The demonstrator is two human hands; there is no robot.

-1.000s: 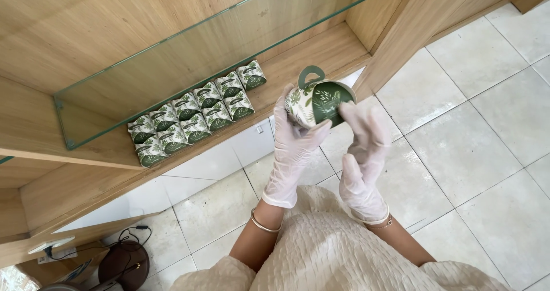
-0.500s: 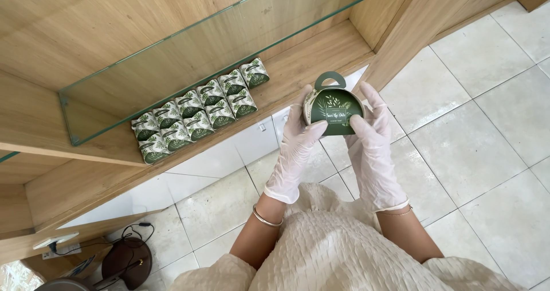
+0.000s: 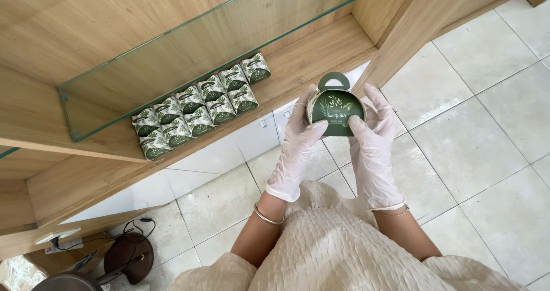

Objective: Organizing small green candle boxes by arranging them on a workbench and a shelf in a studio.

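A green box [image 3: 335,109] is being gripped upright between both gloved hands, left [image 3: 298,145] and right [image 3: 372,148], right of the shelf's [image 3: 298,62] box row [image 3: 197,105].

Light: bright, even daylight, soft throughout.
Shadows: faint, under the wooden shelf [image 3: 321,56].
Glare: mild sheen on the glass shelf [image 3: 189,50] and floor tiles [image 3: 487,113].
Focus: sharp; slight wide-angle bending at edges.

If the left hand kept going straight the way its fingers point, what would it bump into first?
The left hand points up and away, already touching the small green box it holds. Past that, it would probably meet the front edge of the wooden shelf, though depth is hard to judge from above.
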